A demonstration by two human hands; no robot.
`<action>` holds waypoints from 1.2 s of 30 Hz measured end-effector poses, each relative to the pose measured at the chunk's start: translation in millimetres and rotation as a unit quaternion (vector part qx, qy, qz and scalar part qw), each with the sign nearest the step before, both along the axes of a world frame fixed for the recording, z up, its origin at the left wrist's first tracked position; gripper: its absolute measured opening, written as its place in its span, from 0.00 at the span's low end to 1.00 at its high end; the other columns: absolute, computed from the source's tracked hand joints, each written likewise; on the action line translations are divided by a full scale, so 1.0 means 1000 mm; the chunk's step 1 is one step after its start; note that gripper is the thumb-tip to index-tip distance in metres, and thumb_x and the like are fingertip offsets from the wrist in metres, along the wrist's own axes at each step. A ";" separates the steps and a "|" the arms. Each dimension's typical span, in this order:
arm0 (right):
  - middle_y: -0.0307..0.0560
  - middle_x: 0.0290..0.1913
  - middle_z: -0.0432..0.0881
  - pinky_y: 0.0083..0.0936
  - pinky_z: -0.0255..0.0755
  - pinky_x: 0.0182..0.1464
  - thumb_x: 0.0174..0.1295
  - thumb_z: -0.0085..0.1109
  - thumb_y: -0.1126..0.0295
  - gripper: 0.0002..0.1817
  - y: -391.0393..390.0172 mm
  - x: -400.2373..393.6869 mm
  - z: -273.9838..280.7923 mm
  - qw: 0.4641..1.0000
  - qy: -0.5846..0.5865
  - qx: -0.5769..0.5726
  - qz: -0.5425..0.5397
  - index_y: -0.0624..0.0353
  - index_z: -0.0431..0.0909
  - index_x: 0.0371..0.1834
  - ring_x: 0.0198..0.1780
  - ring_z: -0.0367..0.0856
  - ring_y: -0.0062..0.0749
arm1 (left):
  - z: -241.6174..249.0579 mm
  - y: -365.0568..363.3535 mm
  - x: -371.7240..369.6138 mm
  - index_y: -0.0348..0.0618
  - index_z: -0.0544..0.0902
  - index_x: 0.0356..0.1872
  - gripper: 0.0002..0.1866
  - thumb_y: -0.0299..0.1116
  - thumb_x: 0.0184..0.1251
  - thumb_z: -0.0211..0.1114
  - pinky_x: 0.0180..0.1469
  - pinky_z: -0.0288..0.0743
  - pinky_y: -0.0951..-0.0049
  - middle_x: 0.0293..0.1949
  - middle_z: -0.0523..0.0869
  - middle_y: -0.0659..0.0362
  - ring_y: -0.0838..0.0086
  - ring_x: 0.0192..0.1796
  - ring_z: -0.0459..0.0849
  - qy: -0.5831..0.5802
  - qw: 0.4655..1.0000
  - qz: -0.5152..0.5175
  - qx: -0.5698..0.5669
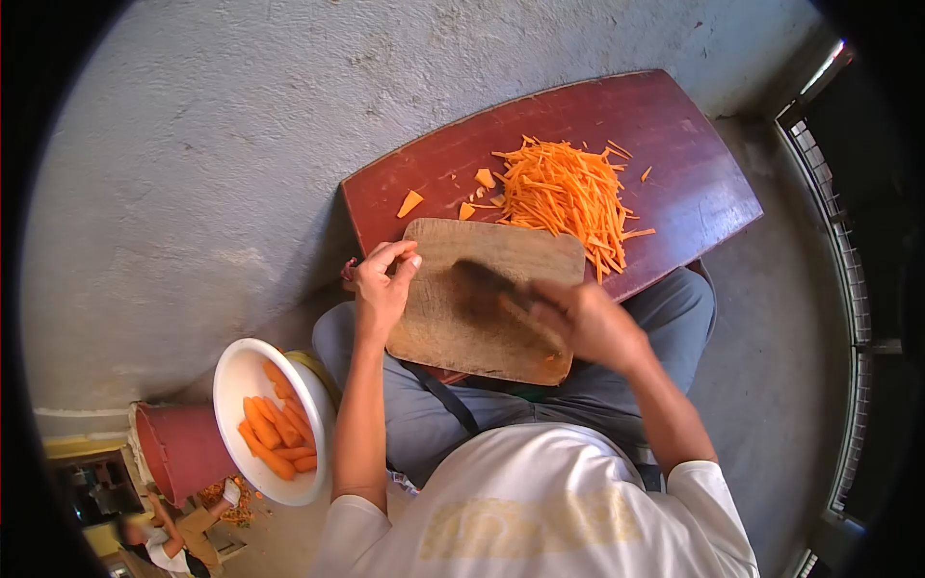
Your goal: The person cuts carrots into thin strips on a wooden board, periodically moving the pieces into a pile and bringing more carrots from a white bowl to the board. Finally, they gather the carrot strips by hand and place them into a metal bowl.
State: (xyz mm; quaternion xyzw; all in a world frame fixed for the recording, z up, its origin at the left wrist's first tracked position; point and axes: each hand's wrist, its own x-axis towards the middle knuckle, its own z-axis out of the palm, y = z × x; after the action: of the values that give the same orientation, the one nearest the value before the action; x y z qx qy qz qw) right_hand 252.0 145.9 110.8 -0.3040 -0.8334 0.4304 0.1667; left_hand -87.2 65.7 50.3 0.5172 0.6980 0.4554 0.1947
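Note:
A wooden cutting board lies across my lap, overlapping the edge of a dark red table. My right hand is closed around the handle of a knife. Its dark blade is smeared by motion over the middle of the board. At the board's upper left edge, my left hand has its thumb and fingers drawn together. Whatever they pinch is hidden or too small to name. Beyond the board, a heap of shredded carrot rests on the table, with a few carrot pieces to its left.
To my left stands a white bowl holding several peeled carrots. Past it is a red bucket. Another person sits at the lower left near orange scraps. A rough wall runs behind the table.

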 end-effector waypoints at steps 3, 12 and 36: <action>0.62 0.35 0.86 0.39 0.83 0.44 0.81 0.69 0.70 0.18 0.052 0.014 -0.012 0.993 -0.019 0.032 -0.112 0.65 0.88 0.68 0.33 0.87 0.39 | -0.005 0.020 -0.003 0.32 0.94 0.57 0.13 0.23 0.76 0.79 0.53 0.87 0.67 0.48 0.96 0.52 0.66 0.48 0.95 0.033 0.999 -0.027 -0.013; 0.47 0.35 0.86 0.29 0.81 0.43 0.79 0.69 0.77 0.21 0.042 0.039 -0.019 0.971 0.120 0.002 -0.205 0.73 0.85 0.71 0.37 0.84 0.22 | -0.031 0.129 0.022 0.36 0.96 0.52 0.17 0.36 0.66 0.82 0.53 0.88 0.51 0.48 0.96 0.42 0.44 0.52 0.95 0.344 0.936 -0.076 -0.011; 0.73 0.52 0.91 0.51 0.84 0.55 0.81 0.68 0.71 0.20 -0.044 0.015 -0.002 0.993 0.052 -0.095 -0.053 0.68 0.83 0.71 0.56 0.92 0.71 | -0.027 -0.015 0.096 0.34 0.93 0.48 0.11 0.15 0.66 0.74 0.56 0.83 0.51 0.48 0.90 0.50 0.48 0.52 0.89 0.170 0.982 -0.033 0.072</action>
State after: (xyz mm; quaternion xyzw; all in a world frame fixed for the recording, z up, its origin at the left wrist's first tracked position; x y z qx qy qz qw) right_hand 267.5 101.8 109.2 -0.3390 -0.7614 0.5139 0.2029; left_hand 8.4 50.8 23.3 0.6223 0.6691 0.4031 0.0504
